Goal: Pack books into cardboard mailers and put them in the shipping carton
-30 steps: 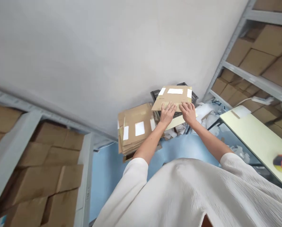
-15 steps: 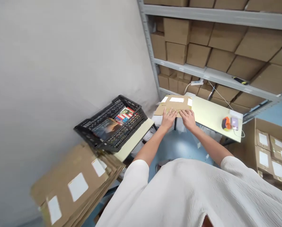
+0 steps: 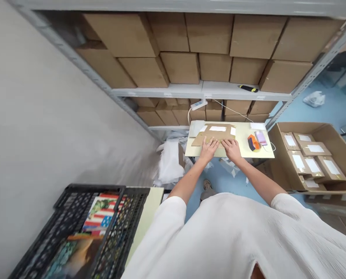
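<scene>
My left hand and my right hand hold the near edge of a flat cardboard box. Their fingers rest on top of it, side by side, with thumbs hidden. The flattened box bears white labels and strips of tape. It is over the pale table, and I cannot tell whether it lies fully on the top. To the right of my right hand are an orange and black tape roll and a blurred purple thing.
Shelves of brown boxes stand behind the table. On the right, a large carton holds several labelled packages. A black crate with colourful printed items sits at lower left. White wrapping lies on the floor.
My view has swung right, so the crate shifts to the lower left and the stacked cardboard leaves view. The flat box has come over the table, still in both hands.
</scene>
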`<state>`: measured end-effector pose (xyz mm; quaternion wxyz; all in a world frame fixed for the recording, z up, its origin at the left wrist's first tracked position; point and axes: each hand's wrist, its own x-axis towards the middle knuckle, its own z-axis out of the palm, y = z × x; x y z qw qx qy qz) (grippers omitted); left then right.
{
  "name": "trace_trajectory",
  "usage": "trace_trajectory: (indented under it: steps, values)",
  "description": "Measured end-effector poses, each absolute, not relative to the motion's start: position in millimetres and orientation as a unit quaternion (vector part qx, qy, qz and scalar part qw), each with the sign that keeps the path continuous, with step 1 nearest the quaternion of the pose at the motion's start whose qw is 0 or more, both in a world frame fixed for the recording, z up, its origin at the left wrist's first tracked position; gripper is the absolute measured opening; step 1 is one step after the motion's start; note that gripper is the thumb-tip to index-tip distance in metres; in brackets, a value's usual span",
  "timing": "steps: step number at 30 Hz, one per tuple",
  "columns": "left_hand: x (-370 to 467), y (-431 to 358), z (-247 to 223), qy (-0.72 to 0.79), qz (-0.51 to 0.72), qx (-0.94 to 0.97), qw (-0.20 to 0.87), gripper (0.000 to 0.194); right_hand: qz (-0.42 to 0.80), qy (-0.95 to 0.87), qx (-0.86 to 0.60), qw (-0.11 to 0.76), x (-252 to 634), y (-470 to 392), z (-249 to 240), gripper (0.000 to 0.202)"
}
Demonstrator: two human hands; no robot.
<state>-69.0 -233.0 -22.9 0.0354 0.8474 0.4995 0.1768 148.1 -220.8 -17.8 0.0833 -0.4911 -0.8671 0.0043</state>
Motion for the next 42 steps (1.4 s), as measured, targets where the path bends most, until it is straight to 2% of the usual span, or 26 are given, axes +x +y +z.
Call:
trace_trajectory:
  steps: [6, 11, 14, 16, 22, 29, 42]
  values:
    - [-65.8, -157.2, -53.2, 0.432, 0.122, 0.890, 0.081, 0.068, 0.046, -0.819, -0.572, 0.029, 150.2, -180.9, -41.5, 0.068]
    - [-64.6, -138.8, -74.3, 0.383, 0.093, 0.911, 0.118, 0.059, 0.096, -0.793, -0.602, -0.017, 150.5, -176.2, -63.8, 0.063]
    - [-68.1, -138.0, -82.2, 0.373, 0.090, 0.912, 0.143, 0.056, 0.141, -0.792, -0.593, -0.037, 148.1, -178.1, -73.5, 0.073]
    - [-72.0, -135.6, -86.7, 0.388, 0.083, 0.904, 0.158, 0.055, 0.161, -0.782, -0.600, -0.041, 146.3, -175.9, -77.0, 0.079]
    - [-86.4, -123.7, -99.9, 0.462, 0.057, 0.866, 0.181, 0.054, 0.171, -0.754, -0.630, -0.064, 149.5, -146.0, -77.0, 0.065]
    - [-92.3, -119.1, -107.6, 0.513, 0.027, 0.831, 0.215, 0.057, 0.187, -0.766, -0.605, -0.111, 160.3, -93.5, -77.5, 0.064]
    - [-32.6, -122.7, -125.0, 0.694, 0.019, 0.678, 0.242, 0.050, 0.217, -0.791, -0.546, -0.170, 203.1, 32.1, -107.3, 0.066]
